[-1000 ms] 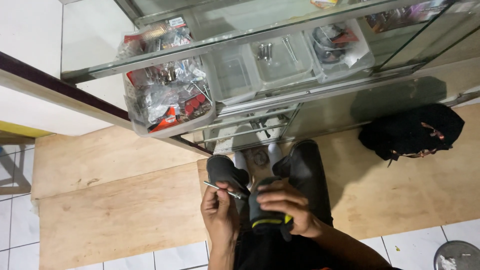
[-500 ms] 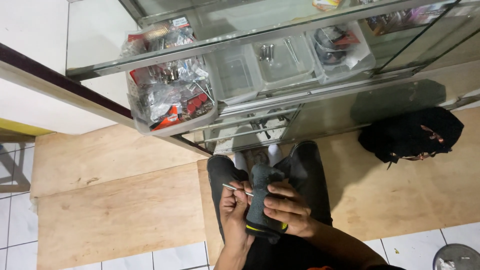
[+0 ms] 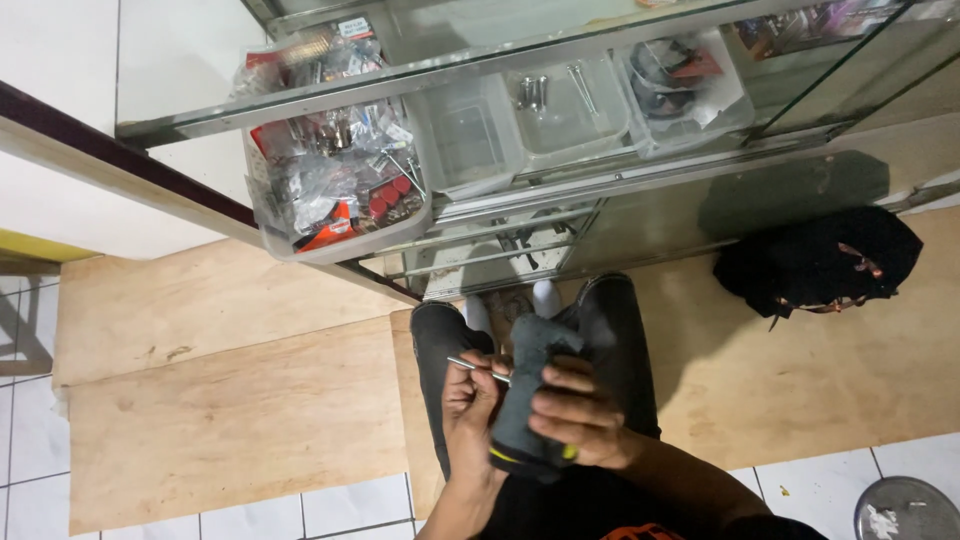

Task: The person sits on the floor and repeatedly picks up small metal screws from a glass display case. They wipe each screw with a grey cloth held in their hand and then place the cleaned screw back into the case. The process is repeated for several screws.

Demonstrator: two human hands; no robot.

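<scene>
Single head view, steeply downward; hands close below

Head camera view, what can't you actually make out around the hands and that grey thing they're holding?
- Grey object: its kind is unclear; the right hand wraps its lower part.
- Thin metal rod: its near end is hidden inside the left hand.
- Round metal dish: cut off by the bottom edge.
- Small parts in the white bin: too small, behind glass glare.

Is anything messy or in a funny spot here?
Yes. A black bag lies slumped on the wooden floor beside the glass cabinet, not put away. One white bin is crammed with jumbled small packets, while the clear bins next to it are nearly bare.
</scene>
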